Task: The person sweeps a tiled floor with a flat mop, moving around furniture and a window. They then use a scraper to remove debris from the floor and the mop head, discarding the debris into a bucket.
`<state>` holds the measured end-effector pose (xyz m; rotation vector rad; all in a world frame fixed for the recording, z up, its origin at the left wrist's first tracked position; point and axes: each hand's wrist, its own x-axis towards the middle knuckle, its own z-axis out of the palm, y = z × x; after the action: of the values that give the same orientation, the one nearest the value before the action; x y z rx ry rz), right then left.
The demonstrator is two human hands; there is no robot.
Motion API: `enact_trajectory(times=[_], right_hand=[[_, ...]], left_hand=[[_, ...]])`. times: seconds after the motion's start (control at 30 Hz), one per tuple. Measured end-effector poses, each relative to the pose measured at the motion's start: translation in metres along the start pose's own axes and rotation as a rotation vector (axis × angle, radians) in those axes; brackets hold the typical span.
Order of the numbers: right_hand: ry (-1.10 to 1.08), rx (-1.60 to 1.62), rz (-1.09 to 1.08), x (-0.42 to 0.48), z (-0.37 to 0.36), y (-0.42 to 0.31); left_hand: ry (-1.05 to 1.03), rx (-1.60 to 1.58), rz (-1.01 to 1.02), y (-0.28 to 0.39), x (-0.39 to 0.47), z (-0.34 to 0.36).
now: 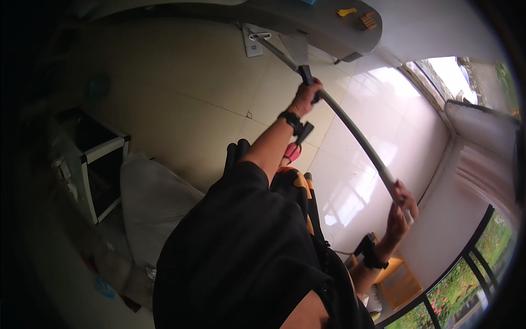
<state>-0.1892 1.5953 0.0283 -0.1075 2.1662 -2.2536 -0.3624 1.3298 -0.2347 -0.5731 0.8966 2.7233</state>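
A long grey pole (353, 127) runs across the view, looking bent by the lens. At its far end is a white flat head (254, 45) with an oval fitting, apparently a flat mop, on the tiled floor under the table. My left hand (306, 98) is closed around the pole's middle and also around the black handle of a scraper-like tool (296, 47) with a wide grey blade that points away from me. My right hand (402, 209) grips the pole near its white end, at the right. Both wrists wear black straps with devices.
Ahead is a grey table (328, 28) with a yellow object (347, 12) and small brown sticks (368, 20) on it. A black-and-white frame unit (102, 150) and grey cloth (158, 201) are at left. A wooden rack (396, 283) stands at lower right, near the window.
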Motion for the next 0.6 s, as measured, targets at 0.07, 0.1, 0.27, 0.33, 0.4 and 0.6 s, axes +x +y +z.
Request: enact_trajectory(times=[0.07,0.1,0.27,0.33,0.4,0.6], right_hand=[[0.063,0.085,0.069,0.022,0.019,0.005],[0.102,0.118,0.090,0.018,0.018,0.010],[0.350,0.268,0.127,-0.057,0.024,0.035],[0.530,0.283,0.213,-0.097,0.027,0.021],[0.638,0.342,0.232,-0.143,0.020,0.004],[1.084,0.356,0.350,-0.259,0.014,-0.127]], left_hand=[[0.020,0.049,-0.091,0.016,0.023,-0.005],[0.053,0.084,-0.118,0.013,0.020,-0.009],[0.060,0.342,-0.250,-0.027,0.007,-0.030],[0.018,0.480,-0.328,-0.052,-0.011,-0.032],[-0.012,0.578,-0.426,-0.079,-0.045,-0.018],[-0.340,0.712,-0.833,-0.150,-0.181,0.064]])
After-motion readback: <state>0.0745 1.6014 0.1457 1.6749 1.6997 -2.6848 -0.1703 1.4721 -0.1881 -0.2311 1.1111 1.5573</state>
